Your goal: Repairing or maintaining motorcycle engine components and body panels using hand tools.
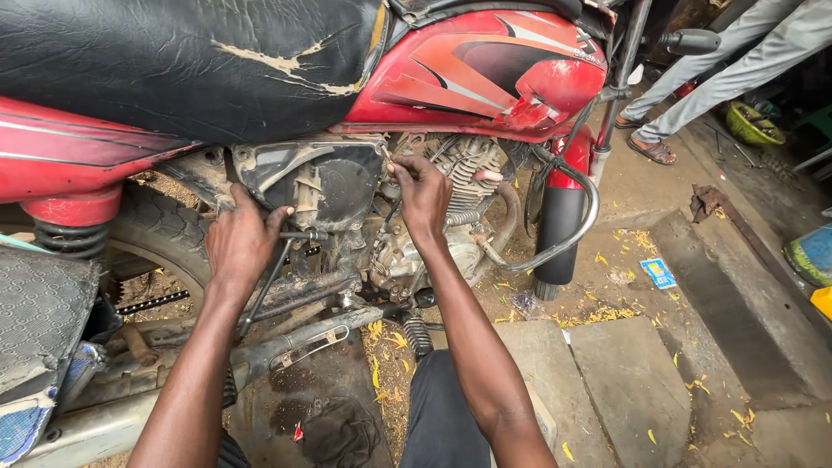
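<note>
Plainly, we are working on the side of a red motorcycle [485, 69] that is running across the frame, its long axis lying from nine o'clock to three o'clock, with the front fork [562, 227] and fuel tank [511, 65] pointing toward three o'clock and the cracked black seat [173, 61] toward nine. We are reaching both arms up from six o'clock toward the engine [433, 234] at the centre. Our left hand [243, 243] is resting with fingers spread and partly curled against the dark side cover [334, 182], apparently bracing it; it is closing on nothing that we can see. Our right hand [422, 195] is pinching a small slim metal tool [386, 156] near the finned cylinder [472, 169], the tool's tip pointing toward eleven o'clock; what the tip is meeting, we cannot tell. A curved crash bar [563, 238] is guarding the engine at three o'clock. Someone's legs in grey trousers [728, 61] are standing at one o'clock, well apart.
</note>
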